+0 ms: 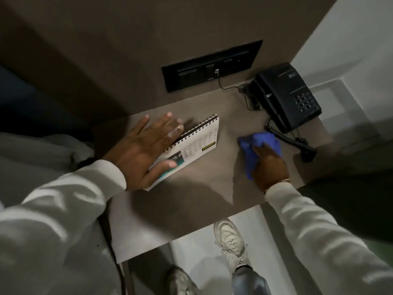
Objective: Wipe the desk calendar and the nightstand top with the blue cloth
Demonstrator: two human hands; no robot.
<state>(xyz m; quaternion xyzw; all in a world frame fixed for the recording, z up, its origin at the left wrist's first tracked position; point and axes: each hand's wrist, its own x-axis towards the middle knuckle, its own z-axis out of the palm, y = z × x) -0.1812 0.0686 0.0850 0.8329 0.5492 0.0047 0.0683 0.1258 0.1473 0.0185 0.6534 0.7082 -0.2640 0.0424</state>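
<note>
A white spiral-bound desk calendar (197, 141) stands on the brown nightstand top (191, 199), left of centre. My left hand (144, 150) hovers over its left end with the fingers spread and the thumb at the lower corner; whether it touches the calendar is unclear. My right hand (269, 167) presses a crumpled blue cloth (254, 145) onto the nightstand top, right of the calendar. The cloth lies close to the phone's coiled cord.
A black telephone (287, 96) sits at the back right, its coiled cord (291, 139) trailing toward the cloth. A black socket panel (212, 64) with a plugged cable is on the wall behind. White bedding (38, 158) lies left; my shoes (229, 241) stand on the floor below.
</note>
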